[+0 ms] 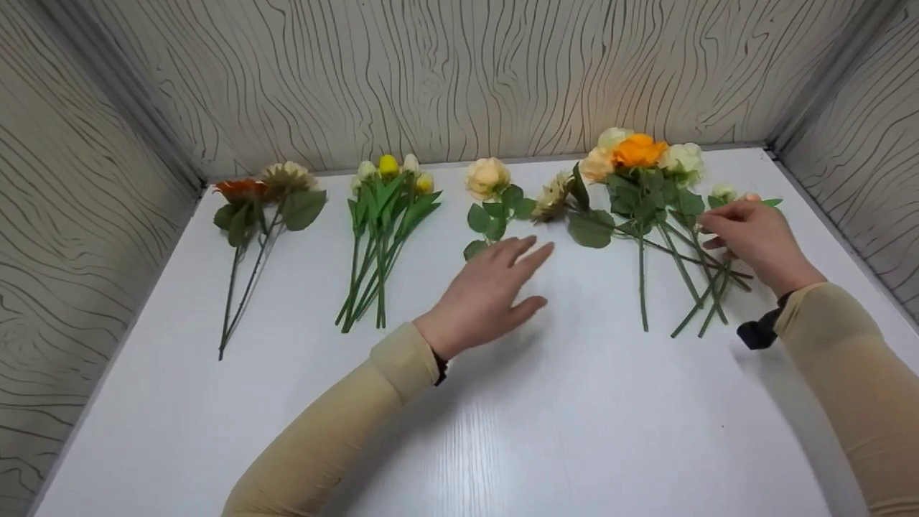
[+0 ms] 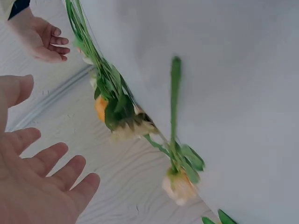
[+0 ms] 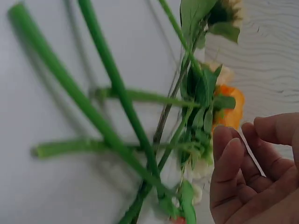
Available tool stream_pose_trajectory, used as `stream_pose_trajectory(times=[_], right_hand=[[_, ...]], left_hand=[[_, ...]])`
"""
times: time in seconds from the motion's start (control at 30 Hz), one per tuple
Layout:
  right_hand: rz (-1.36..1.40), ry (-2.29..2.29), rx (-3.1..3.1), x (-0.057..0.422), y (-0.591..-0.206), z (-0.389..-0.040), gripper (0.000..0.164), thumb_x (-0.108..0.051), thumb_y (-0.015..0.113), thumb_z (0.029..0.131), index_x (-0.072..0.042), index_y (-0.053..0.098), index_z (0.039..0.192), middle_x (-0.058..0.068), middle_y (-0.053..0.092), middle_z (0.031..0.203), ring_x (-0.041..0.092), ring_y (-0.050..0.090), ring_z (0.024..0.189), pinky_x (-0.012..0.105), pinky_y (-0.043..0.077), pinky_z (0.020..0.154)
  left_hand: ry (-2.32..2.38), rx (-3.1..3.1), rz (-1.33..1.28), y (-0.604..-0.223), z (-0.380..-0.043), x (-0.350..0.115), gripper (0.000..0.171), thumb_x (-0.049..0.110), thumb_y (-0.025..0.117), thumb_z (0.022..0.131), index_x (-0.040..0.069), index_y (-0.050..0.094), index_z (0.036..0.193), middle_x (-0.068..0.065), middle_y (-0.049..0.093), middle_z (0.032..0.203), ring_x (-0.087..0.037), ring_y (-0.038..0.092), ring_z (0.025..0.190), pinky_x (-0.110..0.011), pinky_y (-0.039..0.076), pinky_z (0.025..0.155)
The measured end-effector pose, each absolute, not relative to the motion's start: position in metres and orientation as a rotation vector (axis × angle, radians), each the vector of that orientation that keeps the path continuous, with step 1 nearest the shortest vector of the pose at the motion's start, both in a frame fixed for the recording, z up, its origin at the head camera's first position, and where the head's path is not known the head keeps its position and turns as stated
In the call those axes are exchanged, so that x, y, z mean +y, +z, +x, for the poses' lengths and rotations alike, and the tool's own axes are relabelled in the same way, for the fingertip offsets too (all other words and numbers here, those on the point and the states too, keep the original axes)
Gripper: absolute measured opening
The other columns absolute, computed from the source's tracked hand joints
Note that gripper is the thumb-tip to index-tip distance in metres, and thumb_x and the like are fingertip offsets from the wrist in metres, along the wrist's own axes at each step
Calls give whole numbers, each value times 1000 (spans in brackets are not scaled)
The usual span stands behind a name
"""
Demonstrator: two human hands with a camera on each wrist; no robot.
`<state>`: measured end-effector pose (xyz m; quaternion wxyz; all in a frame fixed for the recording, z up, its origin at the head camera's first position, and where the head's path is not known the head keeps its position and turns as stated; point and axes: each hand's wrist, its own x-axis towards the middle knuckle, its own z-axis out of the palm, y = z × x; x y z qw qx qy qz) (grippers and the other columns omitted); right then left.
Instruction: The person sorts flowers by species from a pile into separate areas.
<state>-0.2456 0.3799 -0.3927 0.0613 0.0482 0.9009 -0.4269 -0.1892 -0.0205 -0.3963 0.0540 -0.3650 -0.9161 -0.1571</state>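
Observation:
My left hand (image 1: 482, 300) is spread over the table just in front of a single peach rose (image 1: 488, 177), partly covering its lower leaves and stem in the head view. The left wrist view shows that hand's fingers (image 2: 60, 151) apart, holding nothing. At the right, my right hand (image 1: 755, 235) hovers at a loose pile of flowers, close to a small pale bloom (image 1: 723, 192). Its fingers are loosely bent with nothing between them in the right wrist view. The pile has an orange rose (image 1: 640, 151), pale roses and crossing green stems (image 3: 70, 84).
A cream flower (image 1: 554, 195) lies sideways at the pile's left. Left of the peach rose are a bunch of white and yellow tulips (image 1: 388, 208) and two stems with a rust-red flower (image 1: 240, 189) and a cream one (image 1: 288, 174). Patterned walls (image 1: 431, 72) enclose the white table (image 1: 502, 431).

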Motion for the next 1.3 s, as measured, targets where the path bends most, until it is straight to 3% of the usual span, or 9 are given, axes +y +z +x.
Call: stream_pose_trajectory(times=[0.17, 0.43, 0.67, 0.83, 1.07, 1.23, 1.3], right_hand=[[182, -1082, 2766, 413, -393, -246, 63, -49, 60, 101, 7, 59, 130, 12, 68, 112, 13, 69, 87, 34, 59, 73], [249, -955, 2718, 433, -396, -242, 63, -48, 65, 98, 12, 65, 117, 6, 75, 89, 19, 71, 80, 35, 59, 70], [261, -877, 2689, 429, -397, -242, 53, -51, 68, 95, 2, 74, 93, 3, 73, 78, 22, 67, 75, 36, 56, 66], [254, -854, 2681, 427, -397, -243, 44, -43, 68, 96, -1, 76, 84, 3, 73, 74, 21, 66, 69, 36, 54, 63], [316, -974, 2643, 432, -396, -244, 38, -36, 69, 97, 0, 76, 86, 3, 73, 73, 17, 68, 69, 32, 55, 64], [406, -1207, 2601, 434, -387, -243, 42, -35, 67, 100, 6, 69, 112, -2, 73, 78, 10, 71, 73, 29, 60, 71], [422, -1336, 2590, 427, -384, -241, 43, -37, 68, 100, 2, 68, 117, -3, 74, 81, 8, 71, 75, 28, 60, 73]], left_hand=[[-299, -2738, -1303, -399, -177, 20, 72, 47, 57, 104, 22, 26, 164, -7, 32, 165, -26, 30, 150, -42, 18, 124], [-122, -2680, -1453, -409, -162, 71, 73, 54, 53, 103, 28, 23, 165, -2, 29, 166, -23, 27, 151, -44, 19, 124], [-66, -2682, -1532, -414, -152, 96, 71, 57, 51, 103, 29, 26, 164, 0, 29, 166, -19, 28, 151, -42, 20, 124], [-79, -2689, -1546, -417, -150, 99, 69, 57, 50, 103, 29, 27, 163, 1, 30, 166, -19, 27, 151, -42, 20, 124], [-143, -2734, -1539, -419, -154, 97, 64, 54, 49, 105, 30, 32, 161, 3, 31, 165, -17, 27, 151, -38, 20, 123], [-387, -2735, -1487, -419, -163, 86, 52, 43, 51, 107, 23, 46, 155, 1, 44, 157, -14, 36, 146, -26, 23, 120], [-560, -2726, -1444, -418, -166, 79, 45, 36, 54, 107, 19, 55, 149, 1, 52, 150, -11, 43, 141, -21, 27, 117]])
